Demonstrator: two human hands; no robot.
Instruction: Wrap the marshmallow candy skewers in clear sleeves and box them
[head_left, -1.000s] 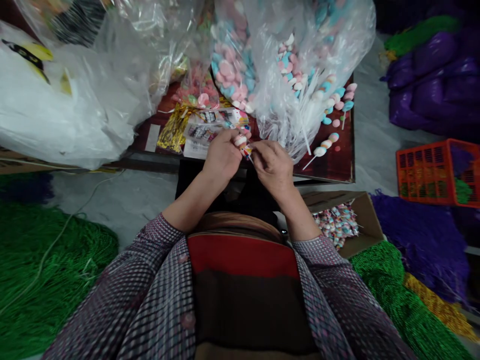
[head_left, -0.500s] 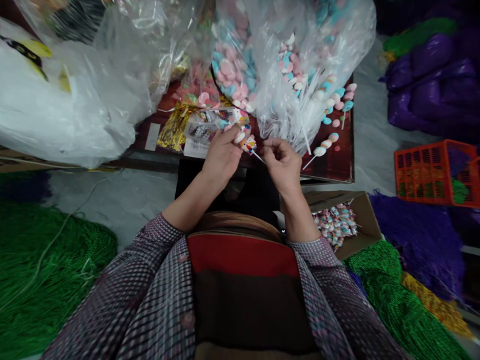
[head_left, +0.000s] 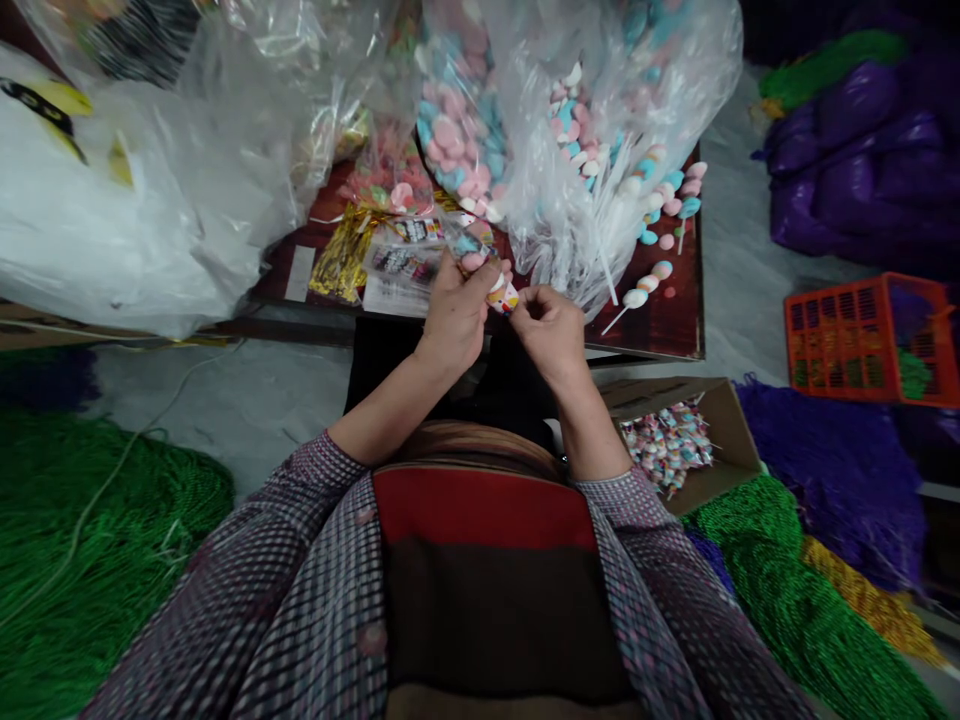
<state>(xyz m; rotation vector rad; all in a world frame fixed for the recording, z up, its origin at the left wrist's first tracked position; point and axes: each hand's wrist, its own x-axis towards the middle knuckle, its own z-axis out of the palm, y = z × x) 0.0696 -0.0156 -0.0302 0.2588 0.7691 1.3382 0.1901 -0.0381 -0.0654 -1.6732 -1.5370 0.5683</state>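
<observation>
Over the table's front edge, a marshmallow skewer (head_left: 504,298) in a clear printed wrapper is between my hands. My left hand (head_left: 456,318) is closed around its upper part, thumb on top. The fingertips of my right hand (head_left: 553,325) pinch the lower end of the wrapper, where the stick is hidden. Just beyond my left hand lie flat printed wrappers (head_left: 401,262) and a bundle of gold twist ties (head_left: 341,255). Right of my right hand, an unwrapped marshmallow skewer (head_left: 646,285) rests on the dark red table (head_left: 679,325).
Clear bags of pink and blue marshmallows (head_left: 454,135) and a bag of white sticks (head_left: 562,250) stand behind my hands. A big white bag (head_left: 150,220) covers the left side. A cardboard box (head_left: 731,440) with wrapped skewers sits lower right, near an orange crate (head_left: 840,345).
My right hand has moved in closer to my left, up against the wrapper's lower end. The white stick that showed between the hands is now covered.
</observation>
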